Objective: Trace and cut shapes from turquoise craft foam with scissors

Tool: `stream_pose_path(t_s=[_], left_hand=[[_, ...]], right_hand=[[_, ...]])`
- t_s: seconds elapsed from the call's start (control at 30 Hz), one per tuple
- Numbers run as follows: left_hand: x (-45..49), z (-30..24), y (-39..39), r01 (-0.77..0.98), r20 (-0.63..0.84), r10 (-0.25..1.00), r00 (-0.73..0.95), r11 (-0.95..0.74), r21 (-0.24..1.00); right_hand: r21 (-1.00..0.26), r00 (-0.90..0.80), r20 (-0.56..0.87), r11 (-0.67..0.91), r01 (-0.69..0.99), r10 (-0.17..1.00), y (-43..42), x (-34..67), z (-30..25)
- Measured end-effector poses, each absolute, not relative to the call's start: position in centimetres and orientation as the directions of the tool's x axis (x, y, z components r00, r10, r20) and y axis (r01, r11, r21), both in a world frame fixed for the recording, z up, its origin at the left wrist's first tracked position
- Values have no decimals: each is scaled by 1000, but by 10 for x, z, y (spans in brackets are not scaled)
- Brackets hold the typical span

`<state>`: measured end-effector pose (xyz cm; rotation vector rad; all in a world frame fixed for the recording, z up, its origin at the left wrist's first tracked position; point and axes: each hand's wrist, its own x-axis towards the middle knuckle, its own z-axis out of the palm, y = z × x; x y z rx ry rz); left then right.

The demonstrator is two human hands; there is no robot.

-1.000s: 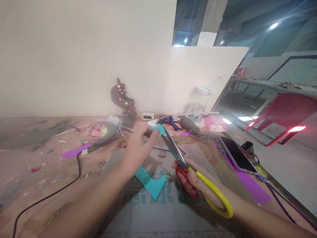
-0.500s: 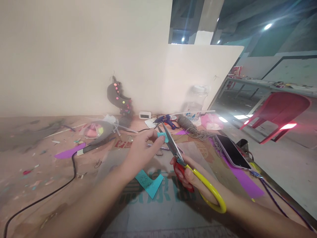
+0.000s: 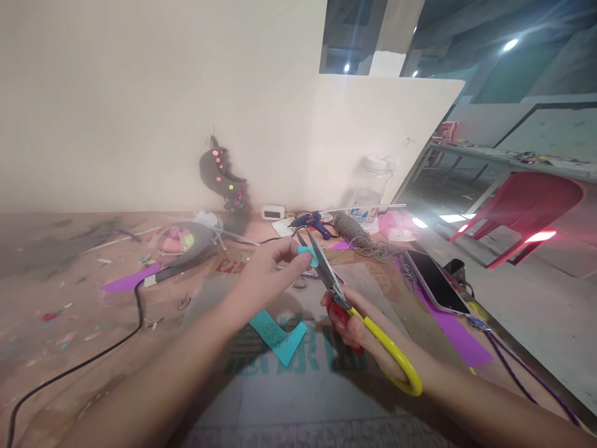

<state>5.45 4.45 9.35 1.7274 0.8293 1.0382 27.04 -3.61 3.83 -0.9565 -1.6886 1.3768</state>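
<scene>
Between the thumb and fingers of my left hand (image 3: pixel 273 267) is a small piece of turquoise paper (image 3: pixel 306 256). My right hand (image 3: pixel 357 317) grips scissors (image 3: pixel 333 283) with one yellow and one red handle. Their blades point up and away, slightly parted, with the turquoise piece right beside or between them; I cannot tell which. Below both hands, a larger bent turquoise paper offcut (image 3: pixel 282 341) with drawn outlines lies on a whitish sheet (image 3: pixel 261 398) printed with green characters.
A blue glue gun (image 3: pixel 313 223), grey twine (image 3: pixel 349 230) and a clear jar (image 3: pixel 370 190) stand along the back. A phone (image 3: pixel 438 283) lies on the right over purple paper (image 3: pixel 466 339). A dark crescent ornament (image 3: pixel 219 174) is against the wall. A black cable (image 3: pixel 93 356) runs at left.
The view has shifted slightly, so the items on the table sit a little higher. Both hands keep nearly the same pose, with the turquoise piece still close to the blades.
</scene>
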Motion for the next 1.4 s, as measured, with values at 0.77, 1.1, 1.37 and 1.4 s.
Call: stream_pose_path(t_s=[0.77,1.1,1.37,1.4], left_hand=[[34,108,50,379,170,868,466,-370,848],[30,113,49,398,161,863,480,-377,836],[31,115,47,379,165,865,473,-369,849],[31,115,47,378,163,866,473,-367,850]], right_hand=[[-965,-419,55,156,210,906,-40,266,53],[-950,-399,54,170,261,915,-39,266,52],[-936,-406,42,178,303,913,-38,268,53],[-933,-405,46,184,309,913,-38,269,53]])
